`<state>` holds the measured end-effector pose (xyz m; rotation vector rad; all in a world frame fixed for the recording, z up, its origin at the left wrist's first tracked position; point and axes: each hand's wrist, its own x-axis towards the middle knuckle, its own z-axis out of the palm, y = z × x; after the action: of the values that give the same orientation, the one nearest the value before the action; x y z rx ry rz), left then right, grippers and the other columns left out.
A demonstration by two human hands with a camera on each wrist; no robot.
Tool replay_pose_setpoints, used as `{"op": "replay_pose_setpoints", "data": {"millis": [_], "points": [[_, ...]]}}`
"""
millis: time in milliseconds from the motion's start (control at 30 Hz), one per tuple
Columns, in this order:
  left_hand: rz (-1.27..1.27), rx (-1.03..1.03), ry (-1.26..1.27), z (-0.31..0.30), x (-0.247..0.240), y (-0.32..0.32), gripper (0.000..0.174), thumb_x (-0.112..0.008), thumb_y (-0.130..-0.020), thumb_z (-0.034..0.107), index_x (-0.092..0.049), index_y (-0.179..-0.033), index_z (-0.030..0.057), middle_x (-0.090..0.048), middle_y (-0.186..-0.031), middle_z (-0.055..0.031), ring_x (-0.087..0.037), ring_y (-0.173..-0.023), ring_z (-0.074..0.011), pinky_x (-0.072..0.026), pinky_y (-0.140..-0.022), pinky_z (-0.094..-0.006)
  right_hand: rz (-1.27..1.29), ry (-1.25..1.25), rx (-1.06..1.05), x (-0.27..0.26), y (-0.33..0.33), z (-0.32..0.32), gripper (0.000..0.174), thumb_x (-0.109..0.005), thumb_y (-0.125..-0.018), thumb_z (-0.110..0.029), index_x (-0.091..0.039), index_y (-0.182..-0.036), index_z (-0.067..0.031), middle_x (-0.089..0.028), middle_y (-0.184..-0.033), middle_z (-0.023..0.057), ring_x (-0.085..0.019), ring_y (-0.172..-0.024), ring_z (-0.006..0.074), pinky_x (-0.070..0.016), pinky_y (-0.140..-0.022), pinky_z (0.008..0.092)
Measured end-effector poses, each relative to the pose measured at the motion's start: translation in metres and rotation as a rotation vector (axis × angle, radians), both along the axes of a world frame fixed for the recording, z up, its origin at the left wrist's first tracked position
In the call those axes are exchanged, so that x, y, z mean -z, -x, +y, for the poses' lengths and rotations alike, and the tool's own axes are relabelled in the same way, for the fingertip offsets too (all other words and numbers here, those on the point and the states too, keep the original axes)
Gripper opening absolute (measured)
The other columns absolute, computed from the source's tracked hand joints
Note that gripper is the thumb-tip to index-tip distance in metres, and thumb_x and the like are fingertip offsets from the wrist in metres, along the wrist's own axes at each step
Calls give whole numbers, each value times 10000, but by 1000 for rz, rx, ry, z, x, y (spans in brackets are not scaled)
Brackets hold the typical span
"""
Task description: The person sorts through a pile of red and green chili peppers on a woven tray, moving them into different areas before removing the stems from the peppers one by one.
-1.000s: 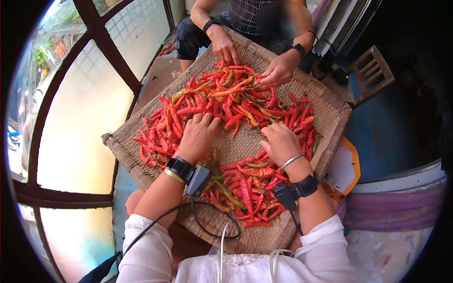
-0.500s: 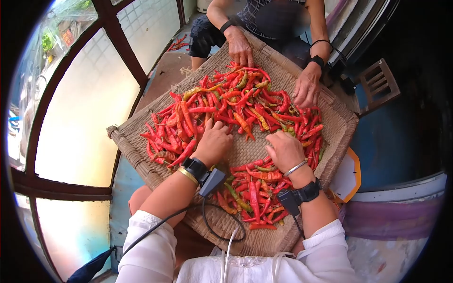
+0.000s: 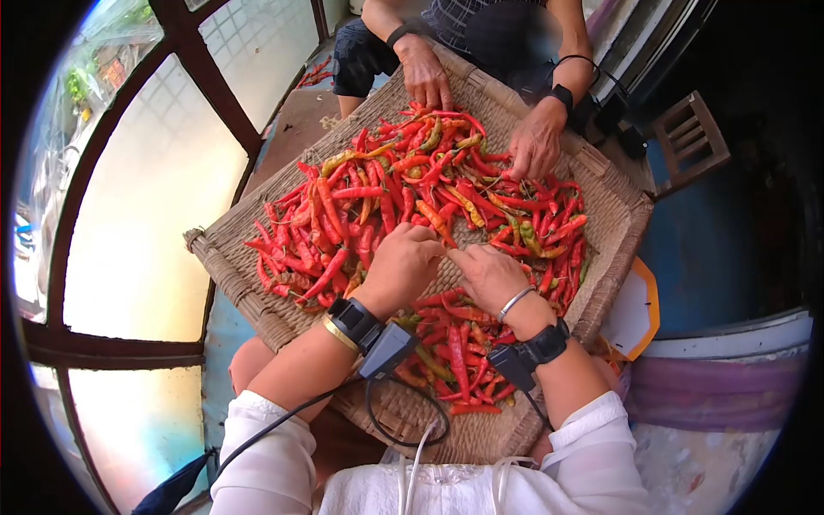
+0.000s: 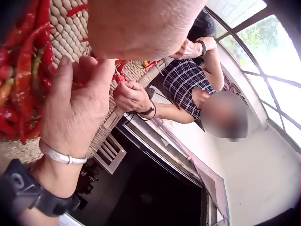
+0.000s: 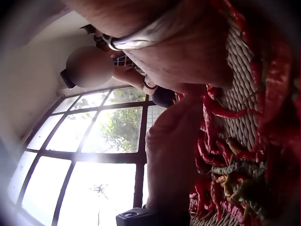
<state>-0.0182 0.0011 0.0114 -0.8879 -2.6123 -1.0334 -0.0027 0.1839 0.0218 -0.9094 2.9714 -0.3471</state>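
Observation:
Many red chili peppers [image 3: 326,206], with some green and orange ones, lie in a large pile and a smaller near pile [image 3: 459,352] on a woven tray [image 3: 232,249]. Between the piles, the left hand [image 3: 402,268] and right hand [image 3: 496,279] meet at the fingertips, low over the tray. In the left wrist view, the right hand [image 4: 77,106] has bent fingers and its thumb apart, close below the left hand [image 4: 141,28]. Whether either hand pinches anything is hidden. An orange pepper [image 3: 436,223] lies just beyond the fingertips.
Across the tray sits another person, whose hands [image 3: 427,75] [image 3: 536,142] touch the far side of the pile. A wooden chair [image 3: 689,142] stands at the right, beyond the tray. Framed windows [image 3: 146,223] line the left. A black cable [image 3: 292,416] crosses by the left forearm.
The two hands, apart before, have come together at the fingertips; the left hand has left the edge of the large pile. The other person's hand on the right has shifted along the pile.

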Motion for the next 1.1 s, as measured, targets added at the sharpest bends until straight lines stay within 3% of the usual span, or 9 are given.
{"op": "replay_pose_setpoints", "data": {"millis": [167, 400, 567, 667, 767, 800, 833, 1000, 1100], "points": [[145, -263, 327, -16, 14, 14, 320, -630, -695, 118, -582, -1010, 91, -556, -967, -86, -518, -873, -265, -448, -752, -376, -43, 10, -69, 2, -1, -7, 418, -670, -708, -179, -556, -1107, -127, -511, -1020, 111, -495, -983, 292, -440, -837, 396], [-69, -204, 500, -12, 15, 8, 311, -596, -731, 139, -579, -1039, 94, -598, -826, -92, -586, -791, -275, -463, -708, -398, -58, 38, -134, 24, -8, -15, 417, -678, -717, -285, -572, -1083, -115, -503, -1053, 119, -456, -1047, 295, -410, -881, 402], [-219, -221, 159, -3, 1, -1, 233, -563, -750, 112, -588, -974, 55, -628, -754, -136, -617, -700, -307, -483, -624, -405, -31, 10, -72, 19, -1, -15, 292, -664, -724, -213, -560, -954, -66, -552, -900, 106, -534, -933, 284, -452, -787, 404], [-338, -130, 14, 1, -12, -8, 190, -562, -743, 61, -585, -928, 18, -628, -734, -135, -629, -688, -262, -492, -624, -341, 179, 303, 112, 4, 1, -18, 197, -636, -725, -118, -495, -857, -78, -535, -795, 109, -575, -752, 314, -467, -665, 416], [-415, 42, -160, 1, -14, -13, 185, -562, -728, 90, -588, -901, 31, -624, -740, -176, -626, -698, -306, -487, -622, -388, 68, 391, 93, 7, 2, -14, 161, -627, -733, -121, -529, -857, -92, -557, -774, 107, -584, -732, 318, -475, -635, 419], [-437, 90, -216, 0, -18, -14, 129, -578, -801, 44, -568, -916, -14, -614, -726, -84, -595, -686, -112, -476, -615, -267, 73, 392, 97, 8, 3, -12, 161, -627, -733, -121, -529, -857, -92, -557, -774, 107, -584, -732, 318, -475, -635, 419], [-433, 95, -214, 0, -23, -14, 129, -578, -801, 44, -568, -916, -14, -614, -726, -84, -595, -686, -112, -476, -615, -267, 44, 382, 106, 7, 5, -10, 138, -629, -735, -129, -550, -842, -90, -575, -768, 108, -589, -717, 319, -476, -622, 419], [-386, -118, -355, -5, -15, -7, 206, -581, -870, 149, -566, -1005, -6, -602, -763, -67, -552, -678, -94, -458, -614, -248, -34, 612, 247, -21, 19, 9, 83, -627, -747, -145, -618, -759, -64, -620, -726, 122, -604, -677, 302, -474, -605, 384], [-295, -206, -268, -6, -8, -6, 214, -584, -855, 139, -568, -1025, 10, -600, -795, -81, -586, -700, -144, -470, -622, -287, -177, 910, 607, -27, 31, 25, 103, -637, -748, -162, -629, -775, -62, -627, -739, 107, -607, -685, 303, -483, -625, 375]]}}
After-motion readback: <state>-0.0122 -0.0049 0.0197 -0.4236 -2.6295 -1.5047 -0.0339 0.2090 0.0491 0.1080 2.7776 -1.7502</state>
